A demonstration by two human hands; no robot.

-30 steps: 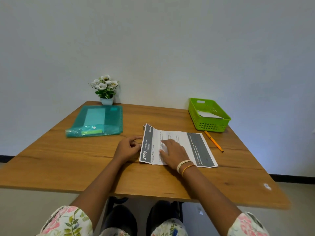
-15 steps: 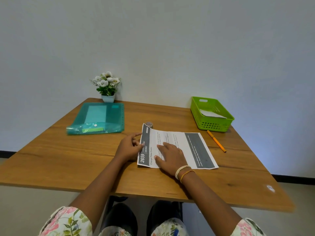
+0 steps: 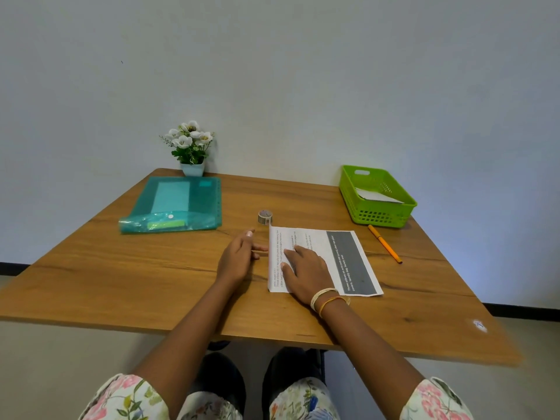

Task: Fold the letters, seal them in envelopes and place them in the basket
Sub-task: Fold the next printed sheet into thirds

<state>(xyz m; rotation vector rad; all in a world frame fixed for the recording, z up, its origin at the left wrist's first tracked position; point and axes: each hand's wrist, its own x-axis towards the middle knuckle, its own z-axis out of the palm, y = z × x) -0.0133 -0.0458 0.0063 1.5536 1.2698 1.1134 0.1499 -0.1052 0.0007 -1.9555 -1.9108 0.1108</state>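
Note:
A printed letter [image 3: 339,253] with a dark grey band lies on the wooden table [image 3: 151,283], its left part folded over so the left edge is a crease. My right hand [image 3: 306,271] presses flat on the folded part, fingers spread near the crease. My left hand [image 3: 239,257] rests just left of the letter, fingers straight and pointing at its left edge. The green basket [image 3: 368,212] stands at the back right with a white envelope [image 3: 378,196] inside.
A roll of tape [image 3: 265,217] stands just behind the letter. An orange pen [image 3: 385,244] lies to the right of it. A teal plastic folder [image 3: 175,204] lies at the back left, with a small flower pot [image 3: 191,147] behind it by the wall.
The letter's left end with the dark header has been folded over onto the sheet. The tape roll behind it has come into sight. My right hand slid toward the new crease.

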